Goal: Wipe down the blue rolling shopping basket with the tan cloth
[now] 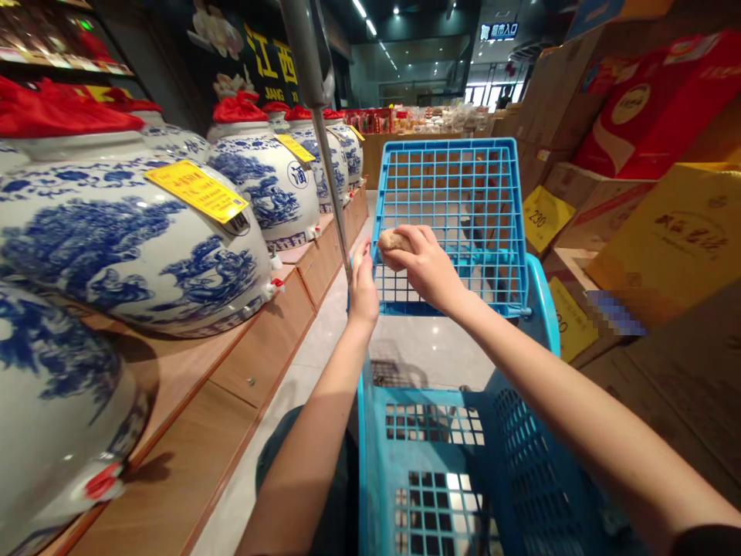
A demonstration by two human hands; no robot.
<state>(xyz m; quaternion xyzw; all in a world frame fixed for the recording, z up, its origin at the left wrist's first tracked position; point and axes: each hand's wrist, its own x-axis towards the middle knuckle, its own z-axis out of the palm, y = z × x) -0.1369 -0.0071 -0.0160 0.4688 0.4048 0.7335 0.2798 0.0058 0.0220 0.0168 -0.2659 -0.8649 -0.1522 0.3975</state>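
Observation:
My right hand (427, 266) is closed around a small tan, lumpy thing, perhaps a wadded cloth (394, 241); its exact kind is unclear. It is in front of the upright blue grid panel (448, 171) of a blue plastic shopping cart (544, 301). My left hand (363, 284) is by the panel's left edge, its fingers stretched upward and close together. It appears to rest against the cart's side, close to a slanting metal pole (329, 154). Below my forearms, the cart's lower basket shows a perforated floor (434, 415).
On the left, several blue-and-white porcelain jars (116, 255) with red cloth tops stand on a wooden cabinet (248, 347). Stacked cartons (602, 205) and a yellow box (683, 239) line the right side. Pale tiled floor (324, 340) runs between, towards packaged goods (428, 120) at the back.

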